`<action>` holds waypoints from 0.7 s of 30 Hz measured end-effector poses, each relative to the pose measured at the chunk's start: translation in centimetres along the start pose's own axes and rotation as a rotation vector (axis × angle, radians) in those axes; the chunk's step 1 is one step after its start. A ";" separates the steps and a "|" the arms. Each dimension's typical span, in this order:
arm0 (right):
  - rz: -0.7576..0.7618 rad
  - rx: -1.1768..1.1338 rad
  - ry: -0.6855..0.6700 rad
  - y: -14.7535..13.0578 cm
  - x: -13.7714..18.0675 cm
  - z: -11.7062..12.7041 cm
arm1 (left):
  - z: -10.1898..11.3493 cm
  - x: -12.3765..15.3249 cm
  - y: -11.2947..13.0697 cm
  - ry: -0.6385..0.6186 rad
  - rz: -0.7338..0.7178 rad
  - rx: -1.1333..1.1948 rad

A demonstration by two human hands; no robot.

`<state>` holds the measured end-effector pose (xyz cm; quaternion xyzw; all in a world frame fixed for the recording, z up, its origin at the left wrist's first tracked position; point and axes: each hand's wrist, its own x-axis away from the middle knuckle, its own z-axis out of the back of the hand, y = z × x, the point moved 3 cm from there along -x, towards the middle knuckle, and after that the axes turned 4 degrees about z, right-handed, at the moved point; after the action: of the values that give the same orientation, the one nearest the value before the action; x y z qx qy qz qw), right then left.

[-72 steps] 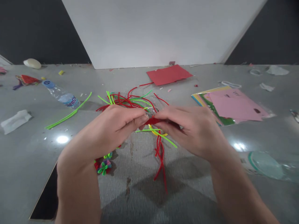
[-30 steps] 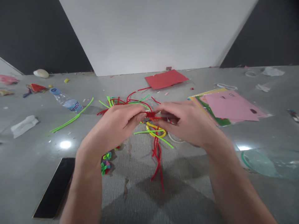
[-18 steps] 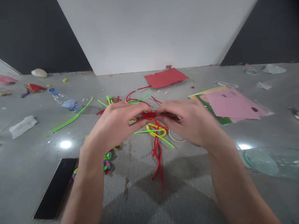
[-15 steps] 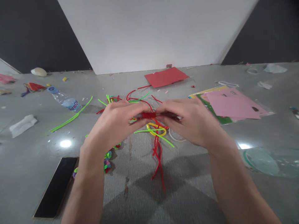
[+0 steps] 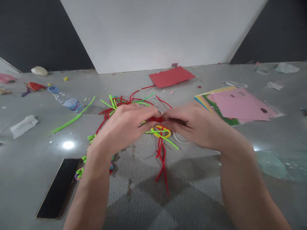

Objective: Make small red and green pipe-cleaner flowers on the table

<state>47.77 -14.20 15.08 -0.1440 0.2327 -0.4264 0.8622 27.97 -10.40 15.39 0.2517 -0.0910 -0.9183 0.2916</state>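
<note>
A red pipe cleaner [image 5: 155, 119], wound tightly into a short coil, is held up between both hands. My left hand [image 5: 128, 123] is closed, its thumb and fingertips pinching the coil's left part. At the coil's right end, the fingers of my right hand [image 5: 195, 126] are pinched together, partly blurred. A dark, thin, stick-like piece [image 5: 177, 121] shows between the right fingers; its kind is unclear. Loose red pipe cleaners [image 5: 163, 166] lie below the hands, beside a yellow loop [image 5: 167, 134] and crossing green pipe cleaners [image 5: 170, 142]. More red and green stems [image 5: 115, 103] lie behind my left hand.
To the left are a water bottle [image 5: 68, 101], green pipe cleaners [image 5: 74, 120], a crumpled tissue [image 5: 24, 126] and a phone [image 5: 59, 188]. Red paper [image 5: 172, 77] lies at the back, pink sheets [image 5: 240, 106] to the right. A clear plastic container [image 5: 272, 164] sits near my right forearm.
My hands have shifted slightly right. The fingertips are closer together, covering more of the red coil, and the right hand has turned a little.
</note>
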 end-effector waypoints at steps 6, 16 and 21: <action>-0.026 -0.009 0.021 0.0 0.1 0.2 | -0.2 -0.2 -0.3 -0.099 0.060 -0.070; -0.019 0.034 0.002 0.1 0.0 0.1 | -0.1 -0.1 -0.8 -0.096 0.041 -0.105; 0.006 0.056 0.019 0.3 -0.1 0.0 | -0.9 -0.2 -0.8 -0.153 0.038 -0.112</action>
<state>47.92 -13.90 14.99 -0.1150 0.2294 -0.4316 0.8648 28.18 -9.63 14.50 0.1621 -0.0663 -0.9328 0.3149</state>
